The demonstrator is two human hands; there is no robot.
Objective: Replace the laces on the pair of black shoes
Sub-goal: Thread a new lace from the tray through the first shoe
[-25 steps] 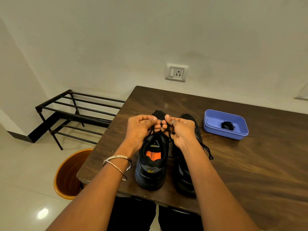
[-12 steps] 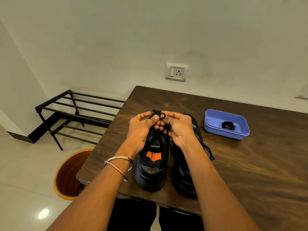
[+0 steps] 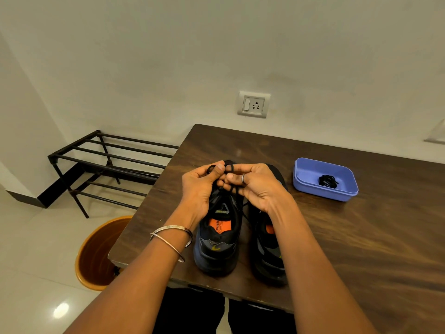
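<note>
Two black shoes stand side by side on the wooden table (image 3: 361,249), heels toward me. The left shoe (image 3: 219,242) has an orange insole; the right shoe (image 3: 269,247) is partly hidden under my right forearm. Above the left shoe's tongue, my left hand (image 3: 199,189) pinches a small loop of black lace (image 3: 212,168), and my right hand (image 3: 255,184) pinches a second loop of the same lace. The two hands touch at the fingertips. The lace runs down from them into the left shoe.
A blue plastic tray (image 3: 310,177) at the table's right holds a bundled black lace (image 3: 327,181). An orange bin (image 3: 96,254) stands on the floor below the table's left corner. A black metal rack (image 3: 106,162) stands against the wall at left.
Both hands have risen slightly over the left shoe. Each hand now holds a formed loop of lace, where a second ago the ends were pinched low and straight.
</note>
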